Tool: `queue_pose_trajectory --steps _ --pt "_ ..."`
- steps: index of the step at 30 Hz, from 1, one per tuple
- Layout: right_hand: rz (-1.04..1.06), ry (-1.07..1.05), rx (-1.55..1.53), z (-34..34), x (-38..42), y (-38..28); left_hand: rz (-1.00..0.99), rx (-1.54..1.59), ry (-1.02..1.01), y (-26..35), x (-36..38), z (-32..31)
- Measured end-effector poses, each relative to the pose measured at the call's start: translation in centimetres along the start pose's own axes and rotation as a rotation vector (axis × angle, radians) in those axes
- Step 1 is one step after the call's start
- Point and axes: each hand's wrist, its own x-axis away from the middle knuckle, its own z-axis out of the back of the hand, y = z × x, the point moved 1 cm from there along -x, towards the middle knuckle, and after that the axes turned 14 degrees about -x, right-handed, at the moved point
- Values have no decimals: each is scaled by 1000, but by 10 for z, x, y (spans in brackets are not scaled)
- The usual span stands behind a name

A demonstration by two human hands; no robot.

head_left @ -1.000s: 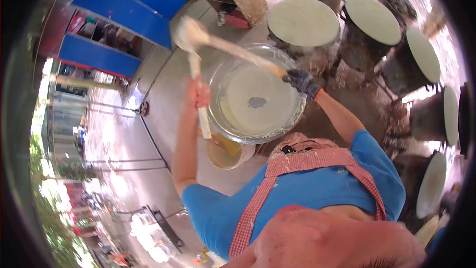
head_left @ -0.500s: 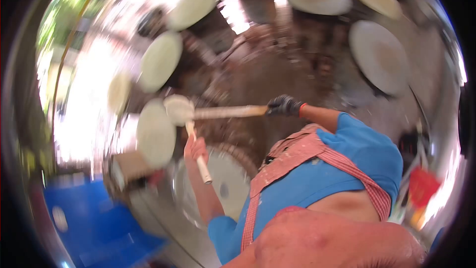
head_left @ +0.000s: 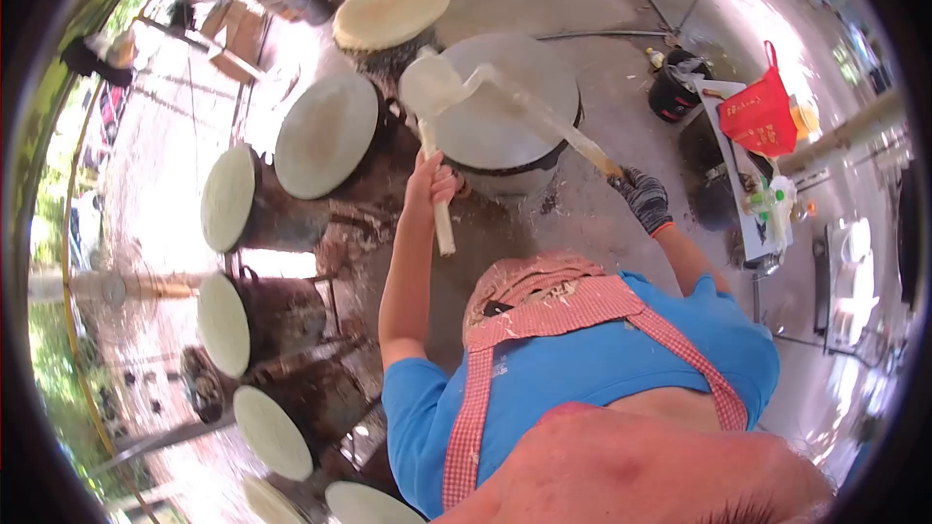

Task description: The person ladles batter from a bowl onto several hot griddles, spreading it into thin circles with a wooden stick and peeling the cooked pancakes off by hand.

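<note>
My left hand, bare, is closed around the pale handle of a ladle. White batter coats the ladle's bowl, which overlaps the left edge of a large round grey griddle. In a dark knit glove, my right hand grips the end of a long wooden stick. The stick slants up and left across the griddle. Its far end, coated in white batter, meets the ladle's rim in this view.
More round griddles on drum stoves curve down the left, including a brownish-grey one and a pale coated one. A yellowish one stands behind. On the right are a side table, a red bag and a black bucket.
The view and my body have turned right, so the row of griddles has swung left. Ladle and stick are now by the grey griddle, still held in the same hands.
</note>
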Motion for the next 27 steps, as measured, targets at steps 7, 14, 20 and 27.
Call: queue_pose_trajectory --steps 7,14,20,27 --pt "194 205 164 -60 -41 -37 -34 -716 144 12 -168 -30" --pt "19 242 -375 -90 -79 31 -482 -2070 578 26 -194 3" --pt "-165 126 214 -125 -115 -14 -391 -1783 557 64 -196 -47" --pt "-93 283 -253 -161 -177 -64 -654 -1442 252 79 -159 40"
